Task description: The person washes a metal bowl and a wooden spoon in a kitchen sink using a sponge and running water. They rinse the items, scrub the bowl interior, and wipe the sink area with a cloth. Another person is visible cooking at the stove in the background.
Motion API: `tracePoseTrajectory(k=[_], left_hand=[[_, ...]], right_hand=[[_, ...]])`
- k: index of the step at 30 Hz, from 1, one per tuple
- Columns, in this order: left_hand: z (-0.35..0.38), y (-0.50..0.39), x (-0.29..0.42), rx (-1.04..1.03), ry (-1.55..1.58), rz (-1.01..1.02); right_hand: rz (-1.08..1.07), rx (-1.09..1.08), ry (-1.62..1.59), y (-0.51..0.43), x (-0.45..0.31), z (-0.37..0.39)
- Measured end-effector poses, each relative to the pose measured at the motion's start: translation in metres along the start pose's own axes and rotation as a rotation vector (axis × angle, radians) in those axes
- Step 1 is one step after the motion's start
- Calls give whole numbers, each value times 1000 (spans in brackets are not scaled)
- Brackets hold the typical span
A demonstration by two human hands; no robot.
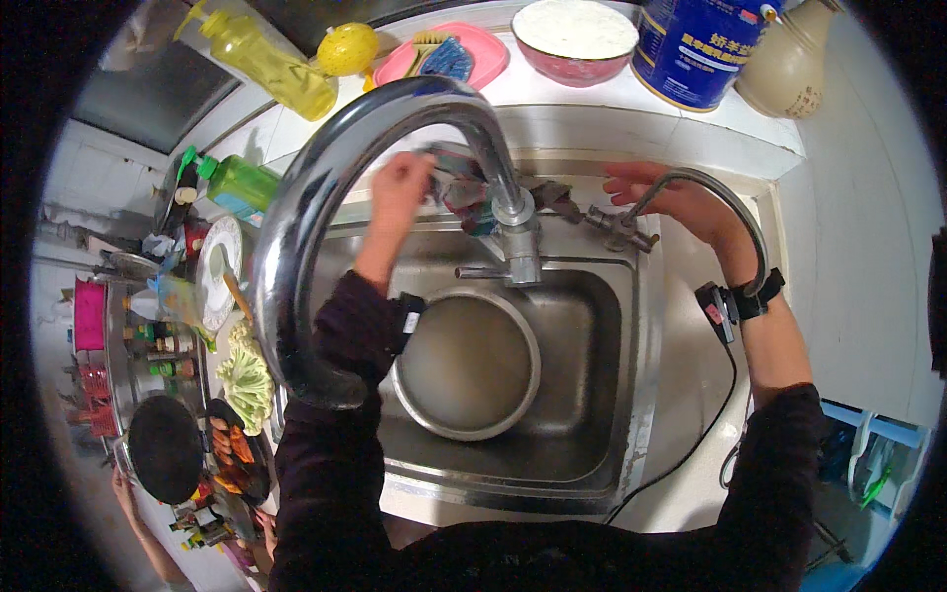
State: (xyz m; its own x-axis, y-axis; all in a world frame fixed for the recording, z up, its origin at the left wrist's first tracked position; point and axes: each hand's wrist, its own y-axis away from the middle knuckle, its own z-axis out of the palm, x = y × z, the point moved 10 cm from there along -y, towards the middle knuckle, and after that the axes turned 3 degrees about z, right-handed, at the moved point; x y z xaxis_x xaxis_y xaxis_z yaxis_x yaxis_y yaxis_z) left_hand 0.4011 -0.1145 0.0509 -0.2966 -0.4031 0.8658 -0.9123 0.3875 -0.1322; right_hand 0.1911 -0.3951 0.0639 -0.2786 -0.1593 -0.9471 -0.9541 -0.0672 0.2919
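Observation:
Behind the big chrome faucet (288, 222), my left hand (399, 185) grips a dark, crumpled cloth (470, 206), blurred and partly hidden by the spout. More dark cloth (555, 200) lies on the back ledge, right of the faucet base. My right hand (666, 194) is held with fingers apart at the back right, holding nothing. A braided hose (747, 214) crosses in front of it, rising from a small metal valve (620, 226). Below, a round metal basin (534, 370) of cloudy water sits in the stainless steel sink (581, 414).
On the back shelf stand a yellow pump bottle (277, 70), a pink dish (484, 55), a bowl of white powder (573, 70), a blue can (688, 59) and a jug (788, 66). Cauliflower (248, 385) and a black pan (164, 448) lie left. Another person's arm (144, 529) reaches in there.

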Motion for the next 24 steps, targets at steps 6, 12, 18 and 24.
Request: tracePoseTrajectory(k=[6,12,18,24], left_hand=[[-91,-10,-59,648,331,-123],[-41,-4,-18,406,-461,179],[37,-13,15,-230,21,110],[149,6,45,-955,704,-152]], right_hand=[[-28,105,-93,17,13,-18],[-38,72,-116,18,20,-12],[-44,77,-151,13,27,-14],[-44,76,-173,3,27,-17]])
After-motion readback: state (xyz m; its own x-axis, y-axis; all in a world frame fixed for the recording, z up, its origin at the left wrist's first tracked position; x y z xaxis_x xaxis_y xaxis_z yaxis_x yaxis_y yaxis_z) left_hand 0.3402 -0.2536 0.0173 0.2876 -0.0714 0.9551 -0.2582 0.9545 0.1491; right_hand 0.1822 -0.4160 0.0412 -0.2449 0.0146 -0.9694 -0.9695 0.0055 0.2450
